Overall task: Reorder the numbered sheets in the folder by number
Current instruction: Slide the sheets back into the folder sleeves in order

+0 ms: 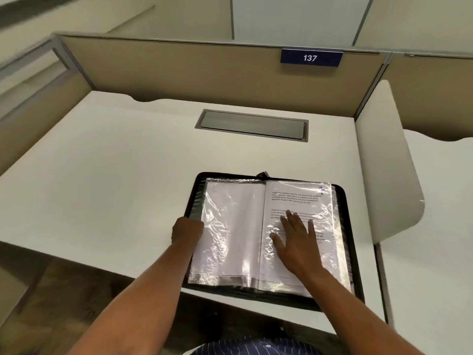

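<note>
Head view: my left grip (188,231) held the left edge of the open folder (340,206), near the desk's (128,175) front edge; my right grip (297,242) lay flat, fingers straight, on its right-hand sheet (294,198).

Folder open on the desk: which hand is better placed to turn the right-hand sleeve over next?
Probably the right hand: it lies flat, fingers spread, on the printed right-hand sleeve, so it can slide to that sleeve's edge. The left hand grips the left edge of the folder, apparently steadying it.
</note>
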`<action>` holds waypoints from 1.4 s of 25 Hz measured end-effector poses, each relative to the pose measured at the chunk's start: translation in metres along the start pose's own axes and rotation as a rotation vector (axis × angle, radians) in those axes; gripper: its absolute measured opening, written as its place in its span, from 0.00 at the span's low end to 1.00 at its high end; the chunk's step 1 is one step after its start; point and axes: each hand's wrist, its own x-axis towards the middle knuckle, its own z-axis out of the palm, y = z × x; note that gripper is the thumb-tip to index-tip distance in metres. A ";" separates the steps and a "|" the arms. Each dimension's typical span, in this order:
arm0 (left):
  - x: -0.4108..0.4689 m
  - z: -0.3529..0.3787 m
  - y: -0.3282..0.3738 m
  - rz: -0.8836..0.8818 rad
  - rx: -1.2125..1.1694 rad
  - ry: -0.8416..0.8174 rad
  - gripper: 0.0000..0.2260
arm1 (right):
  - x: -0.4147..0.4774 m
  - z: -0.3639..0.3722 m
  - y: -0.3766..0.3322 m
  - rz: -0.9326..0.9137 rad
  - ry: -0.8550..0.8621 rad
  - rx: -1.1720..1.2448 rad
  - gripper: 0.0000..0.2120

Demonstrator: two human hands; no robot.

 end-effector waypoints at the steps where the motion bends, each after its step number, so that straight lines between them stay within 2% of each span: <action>1: -0.002 -0.002 0.000 0.024 -0.001 -0.017 0.15 | 0.004 0.000 -0.011 -0.003 0.007 0.003 0.39; 5: -0.016 -0.016 0.006 0.243 -0.059 -0.026 0.10 | 0.018 -0.001 -0.066 0.017 0.019 0.079 0.30; 10: -0.050 -0.035 0.023 0.525 -0.334 -0.082 0.07 | 0.038 -0.023 -0.140 0.150 0.071 0.469 0.28; 14: -0.079 -0.034 0.037 0.678 -0.581 -0.297 0.06 | 0.050 -0.043 -0.173 0.240 0.137 0.583 0.27; 18: -0.090 -0.027 0.045 0.756 -0.625 -0.509 0.09 | 0.052 -0.065 -0.154 0.340 0.265 0.547 0.13; 19: -0.093 -0.025 0.045 0.764 -0.607 -0.554 0.10 | 0.050 -0.071 -0.145 0.343 0.289 0.523 0.12; 22: -0.097 -0.009 0.044 0.830 -0.328 -0.517 0.12 | 0.039 -0.083 -0.110 0.346 0.340 0.496 0.17; 25: -0.091 0.014 0.040 0.955 0.132 -0.399 0.26 | 0.029 -0.091 -0.072 0.388 0.388 0.500 0.23; 27: -0.088 0.033 0.034 1.013 0.326 -0.423 0.32 | 0.022 -0.093 -0.046 0.400 0.417 0.469 0.26; 32: -0.105 0.079 0.022 1.110 0.587 -0.470 0.33 | 0.003 -0.082 0.024 0.435 0.366 0.355 0.20; 35: -0.115 0.099 0.018 1.139 0.684 -0.459 0.32 | -0.010 -0.058 0.056 0.447 0.282 0.381 0.17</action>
